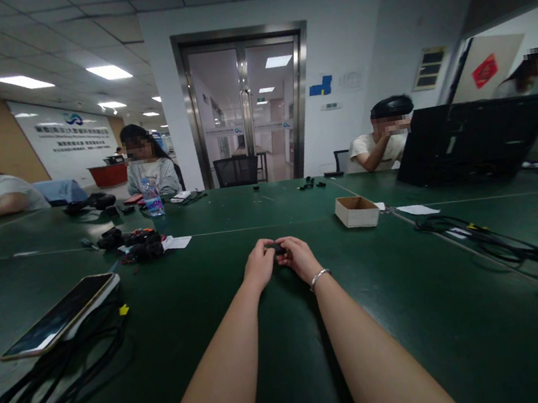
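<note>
My left hand (pixel 259 265) and my right hand (pixel 302 258) meet, and both pinch a small black piece (pixel 279 250) between the fingertips. The piece is mostly hidden by my fingers, so I can't tell its shape. It is nearer to me than the small pale box with an open top (pixel 358 217), and to the left of it. I wear a shiny silver bracelet (pixel 317 279) on my right wrist. My hands are over a big, smooth, dark green table (pixel 187 301); I can't tell if they touch it.

Flat white paper (pixel 418 209) lies just right of the box. Farther right and closer to me are loops of thin black cable (pixel 502 244). Far to the left of the box, nearer to me, there is a flat phone with a dark screen and a gold edge (pixel 61 315), with a bunch of black cords (pixel 58 381) by it. A heap of black gear with orange bits (pixel 141 242) lies left of the box too, and behind the heap stands a clear plastic bottle with a purple label (pixel 152 202).

Past the box are tiny black bits (pixel 311 184), a bit to its left. A large black screen (pixel 472 141) stands to its right, showing its back. A person in a pale shirt (pixel 387 147) sits beyond the box, hand near face.
</note>
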The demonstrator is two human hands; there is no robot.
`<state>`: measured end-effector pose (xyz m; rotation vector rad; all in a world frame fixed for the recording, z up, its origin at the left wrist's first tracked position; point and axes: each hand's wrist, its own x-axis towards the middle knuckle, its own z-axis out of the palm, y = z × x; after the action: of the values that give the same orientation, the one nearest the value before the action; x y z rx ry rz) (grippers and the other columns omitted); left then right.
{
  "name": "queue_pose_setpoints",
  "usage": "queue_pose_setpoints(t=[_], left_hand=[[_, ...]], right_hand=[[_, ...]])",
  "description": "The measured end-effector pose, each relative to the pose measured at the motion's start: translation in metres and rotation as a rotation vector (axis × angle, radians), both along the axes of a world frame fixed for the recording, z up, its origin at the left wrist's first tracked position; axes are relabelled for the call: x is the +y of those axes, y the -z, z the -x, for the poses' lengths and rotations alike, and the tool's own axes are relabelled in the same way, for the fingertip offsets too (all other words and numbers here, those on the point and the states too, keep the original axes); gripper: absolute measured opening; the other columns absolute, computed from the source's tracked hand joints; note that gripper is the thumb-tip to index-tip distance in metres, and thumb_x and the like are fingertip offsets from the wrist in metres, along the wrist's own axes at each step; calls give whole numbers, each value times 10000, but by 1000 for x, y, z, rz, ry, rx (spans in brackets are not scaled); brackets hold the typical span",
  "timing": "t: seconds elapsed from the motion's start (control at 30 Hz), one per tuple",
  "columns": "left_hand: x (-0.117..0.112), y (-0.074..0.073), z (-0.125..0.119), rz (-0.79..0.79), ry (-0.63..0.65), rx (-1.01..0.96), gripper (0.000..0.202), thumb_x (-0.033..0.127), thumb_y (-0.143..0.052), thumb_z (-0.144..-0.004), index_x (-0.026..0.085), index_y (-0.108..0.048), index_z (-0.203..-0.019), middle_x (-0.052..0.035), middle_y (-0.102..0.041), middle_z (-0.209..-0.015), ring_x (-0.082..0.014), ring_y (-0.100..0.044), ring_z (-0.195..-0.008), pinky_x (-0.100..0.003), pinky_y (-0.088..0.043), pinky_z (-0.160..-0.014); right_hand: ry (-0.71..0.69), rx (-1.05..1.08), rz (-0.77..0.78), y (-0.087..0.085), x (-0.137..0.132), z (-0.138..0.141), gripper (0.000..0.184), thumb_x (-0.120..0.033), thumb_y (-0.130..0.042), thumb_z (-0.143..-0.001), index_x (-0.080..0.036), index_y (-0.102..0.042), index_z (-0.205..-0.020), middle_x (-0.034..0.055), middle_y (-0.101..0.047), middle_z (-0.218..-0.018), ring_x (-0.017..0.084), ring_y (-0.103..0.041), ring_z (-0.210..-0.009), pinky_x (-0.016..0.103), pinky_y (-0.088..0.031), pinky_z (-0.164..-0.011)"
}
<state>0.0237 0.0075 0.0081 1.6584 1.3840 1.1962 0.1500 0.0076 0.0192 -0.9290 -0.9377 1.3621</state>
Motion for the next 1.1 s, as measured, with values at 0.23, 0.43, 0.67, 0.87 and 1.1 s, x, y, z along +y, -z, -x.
queue_pose_setpoints(t=[0.23,0.43,0.67,0.87,1.1], left_hand=[[3,3,0,-7,-8,7,248,336,-393,-897,247,-597,-1006,1,-605,-730,-157,-555,-681,-264,-414,-627],[6,6,0,-22,-9,-18,224,320,-460,-861,245,-592,-1025,-8,-635,-844,-151,-567,-727,-258,-423,-652],[8,9,0,-28,-5,-3,241,338,-406,-893,246,-596,-1009,0,-611,-742,-149,-554,-680,-255,-408,-614],[7,9,1,-16,9,-15,244,363,-450,-881,237,-589,-1038,-15,-640,-857,-149,-578,-738,-256,-437,-651],[3,3,0,-14,1,-17,229,268,-452,-867,219,-587,-1045,-22,-646,-886,-148,-584,-761,-261,-442,-679]], right_hand=[[-13,0,-1,2,2,-1,96,-118,-573,-715,-144,-629,-789,2,-614,-585,108,-598,-452,187,-511,-410],[-6,21,-4,2,2,-1,119,-101,-544,-708,-147,-623,-784,-4,-614,-584,104,-582,-431,196,-506,-406],[1,2,6,0,1,1,136,-96,-514,-713,-140,-618,-788,4,-614,-578,111,-591,-437,188,-495,-399],[-4,7,2,0,0,0,127,-100,-532,-711,-144,-620,-792,1,-614,-589,102,-579,-431,195,-505,-411],[-8,6,12,0,0,-1,108,-105,-563,-706,-147,-624,-784,4,-614,-585,111,-595,-445,193,-507,-407]])
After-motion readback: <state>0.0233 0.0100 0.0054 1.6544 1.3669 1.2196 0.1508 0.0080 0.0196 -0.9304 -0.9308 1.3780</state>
